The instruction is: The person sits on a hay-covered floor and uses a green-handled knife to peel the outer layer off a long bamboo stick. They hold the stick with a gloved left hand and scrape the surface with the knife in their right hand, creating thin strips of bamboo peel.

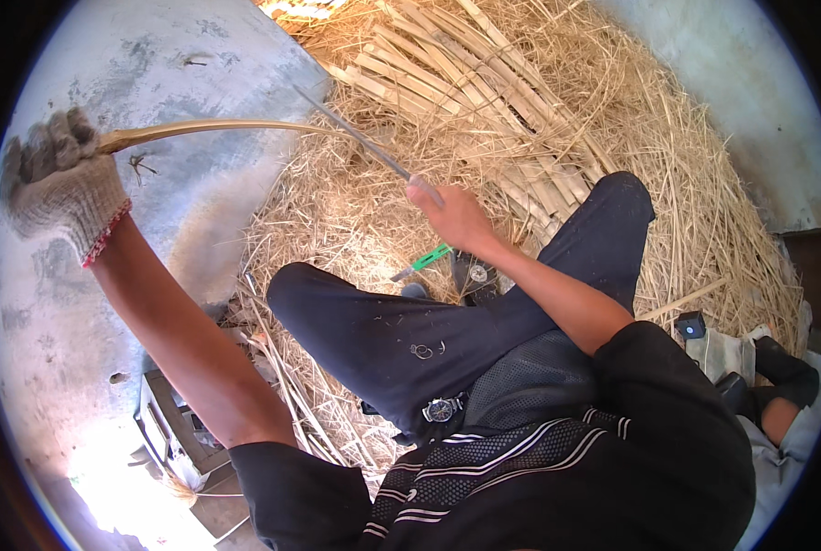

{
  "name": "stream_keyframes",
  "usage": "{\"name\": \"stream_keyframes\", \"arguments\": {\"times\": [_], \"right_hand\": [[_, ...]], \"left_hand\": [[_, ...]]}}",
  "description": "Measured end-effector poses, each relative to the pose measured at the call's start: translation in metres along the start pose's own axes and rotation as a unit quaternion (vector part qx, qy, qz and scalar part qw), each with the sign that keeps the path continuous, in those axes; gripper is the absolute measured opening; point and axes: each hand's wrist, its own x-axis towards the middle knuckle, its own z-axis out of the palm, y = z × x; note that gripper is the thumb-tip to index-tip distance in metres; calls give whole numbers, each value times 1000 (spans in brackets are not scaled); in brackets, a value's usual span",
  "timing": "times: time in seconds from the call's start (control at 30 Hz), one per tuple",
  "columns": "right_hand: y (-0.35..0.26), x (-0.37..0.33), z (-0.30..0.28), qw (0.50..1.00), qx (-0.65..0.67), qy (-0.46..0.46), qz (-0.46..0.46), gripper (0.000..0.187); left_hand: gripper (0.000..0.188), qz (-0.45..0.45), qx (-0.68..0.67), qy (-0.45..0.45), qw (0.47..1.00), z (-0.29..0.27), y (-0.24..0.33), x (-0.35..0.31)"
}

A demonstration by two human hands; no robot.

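Observation:
My left hand (68, 188), in a knitted off-white glove with grey fingers, is closed around one end of a long bamboo strip (199, 127) at the far left. The strip arcs to the right, and its thin end meets a long narrow knife blade (360, 138). My bare right hand (454, 216) grips this knife near its lower end, above my knees; the handle is hidden in the fist. Blade and strip cross over the shavings. Between my legs lies a green utility knife (424, 261), below my right hand.
Split bamboo slats (484, 73) lie stacked at the back on a thick bed of shavings (337, 216). Grey walls (190, 55) stand at left and right. A wristwatch (441, 410) rests by my lap. Another person's arm (780, 418) shows at the lower right, near a small black box (691, 324).

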Motion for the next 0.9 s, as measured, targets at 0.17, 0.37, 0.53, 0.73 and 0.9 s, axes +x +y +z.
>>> {"name": "stream_keyframes", "arguments": {"times": [0.17,0.37,0.53,0.73,0.9], "right_hand": [[48,5,24,997,-12,-19,68,65],[26,1,14,992,26,-27,117,64],[28,12,44,990,130,-52,34,54],[40,40,67,987,132,-72,57,43],[56,74,86,999,-9,-43,31,31]], "left_hand": [[30,48,-9,-47,998,-21,-3,4],[32,45,-39,-52,997,-43,-6,13],[30,89,6,32,995,-44,-6,7],[27,114,65,65,989,-70,3,1],[24,116,102,89,984,-73,-2,13]]}}
